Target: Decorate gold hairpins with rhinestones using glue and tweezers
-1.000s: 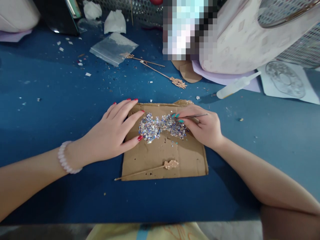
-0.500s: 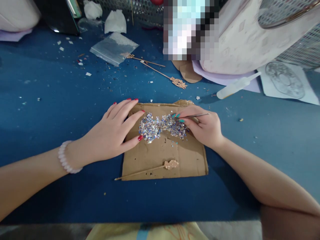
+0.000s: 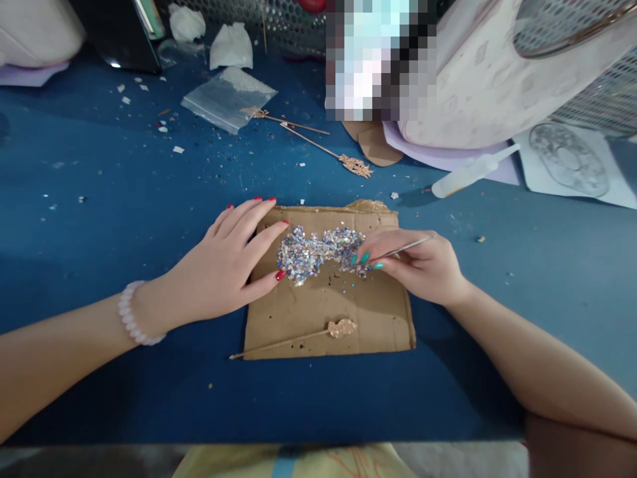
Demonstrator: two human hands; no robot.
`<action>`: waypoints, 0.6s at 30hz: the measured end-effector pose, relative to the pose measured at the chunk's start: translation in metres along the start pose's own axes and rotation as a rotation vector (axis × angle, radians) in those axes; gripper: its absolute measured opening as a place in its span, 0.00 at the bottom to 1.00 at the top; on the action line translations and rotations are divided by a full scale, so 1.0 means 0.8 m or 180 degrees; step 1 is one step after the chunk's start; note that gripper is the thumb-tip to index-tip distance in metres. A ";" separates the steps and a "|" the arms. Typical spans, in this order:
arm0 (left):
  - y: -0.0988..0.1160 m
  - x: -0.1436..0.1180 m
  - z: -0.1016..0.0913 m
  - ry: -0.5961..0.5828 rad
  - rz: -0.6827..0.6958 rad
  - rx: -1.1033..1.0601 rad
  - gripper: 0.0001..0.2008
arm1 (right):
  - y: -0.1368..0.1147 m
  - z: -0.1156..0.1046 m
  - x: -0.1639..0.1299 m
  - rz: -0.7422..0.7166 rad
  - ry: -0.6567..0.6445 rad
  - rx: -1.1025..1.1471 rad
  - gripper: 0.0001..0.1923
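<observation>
a cardboard sheet (image 3: 348, 312) lies on the table (image 3: 99, 199). a sequin pile (image 3: 318, 251) sits on its far half, a hairpin (image 3: 298, 338) along its near edge. the left hand (image 3: 223, 265) rests on its left edge, the right hand (image 3: 423, 265), holding tweezers (image 3: 405, 247), at the pile's right. a glue bottle (image 3: 470, 171) lies behind, to the right.

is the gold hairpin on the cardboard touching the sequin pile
No, the hairpin lies near the front edge of the cardboard, with bare cardboard between it and the sequin pile.
</observation>
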State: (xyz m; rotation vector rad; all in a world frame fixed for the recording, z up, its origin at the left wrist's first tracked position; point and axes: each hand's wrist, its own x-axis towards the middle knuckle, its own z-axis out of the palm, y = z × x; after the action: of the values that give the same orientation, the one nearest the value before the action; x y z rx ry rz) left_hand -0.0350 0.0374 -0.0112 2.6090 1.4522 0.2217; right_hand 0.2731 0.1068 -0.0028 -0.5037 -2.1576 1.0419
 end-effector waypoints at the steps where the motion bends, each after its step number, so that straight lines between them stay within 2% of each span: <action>1: 0.000 0.000 0.000 0.0005 -0.0001 0.0004 0.31 | -0.001 -0.001 0.001 -0.0059 -0.0124 0.0057 0.03; 7: 0.003 0.000 -0.002 -0.0006 -0.0023 -0.0006 0.30 | -0.004 -0.005 0.003 -0.0201 -0.0580 0.0075 0.02; 12: 0.003 0.000 -0.002 -0.0020 -0.0028 0.0029 0.30 | -0.005 -0.006 0.003 -0.0323 -0.0678 0.0015 0.03; 18: 0.001 0.000 -0.001 -0.0016 -0.0009 0.0027 0.30 | -0.002 -0.005 0.002 -0.0262 -0.0670 0.0075 0.02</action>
State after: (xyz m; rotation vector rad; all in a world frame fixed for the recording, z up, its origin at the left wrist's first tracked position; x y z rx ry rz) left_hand -0.0345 0.0370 -0.0107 2.6119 1.4585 0.2091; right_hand 0.2747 0.1088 0.0009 -0.3027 -2.3250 1.1156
